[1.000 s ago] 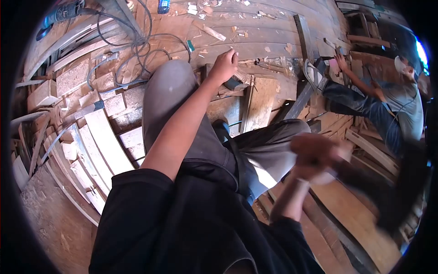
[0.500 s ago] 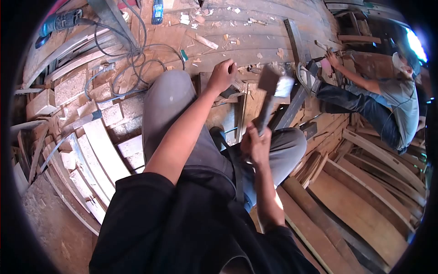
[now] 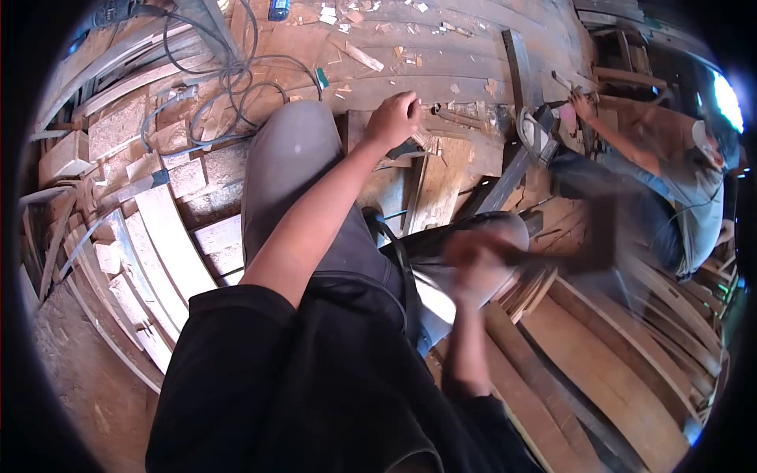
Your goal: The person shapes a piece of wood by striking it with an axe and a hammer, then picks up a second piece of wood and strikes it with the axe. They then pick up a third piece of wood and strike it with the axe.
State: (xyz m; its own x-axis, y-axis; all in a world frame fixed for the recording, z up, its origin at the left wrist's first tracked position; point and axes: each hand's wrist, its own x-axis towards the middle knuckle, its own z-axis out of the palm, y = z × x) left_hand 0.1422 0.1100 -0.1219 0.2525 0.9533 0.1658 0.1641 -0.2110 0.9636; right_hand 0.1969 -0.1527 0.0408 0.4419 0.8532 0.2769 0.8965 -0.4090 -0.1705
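Observation:
My right hand (image 3: 479,266), blurred by motion, grips the handle of a hammer (image 3: 603,232). The hammer's blocky dark head is smeared and swung out to the right, over the stacked boards. My left hand (image 3: 397,120) is closed in a fist beyond my knees; what it holds, if anything, is hidden by the fingers. Just below that fist lies a piece of wood with a splintered, chipped end (image 3: 426,142). Close by, a pale wooden board (image 3: 443,181) slants down between my legs.
A co-worker (image 3: 686,189) sits at the right, one hand reaching toward a dark beam (image 3: 516,71). Coiled cable (image 3: 229,75) and stacked timber (image 3: 169,236) lie at the left. Wood chips (image 3: 363,57) litter the plank floor. Long boards (image 3: 599,370) lie at the lower right.
The hammer has swung from upright between my knees out to the right, carried by my right hand. My left hand stays closed near the same wood. The view has shifted slightly.

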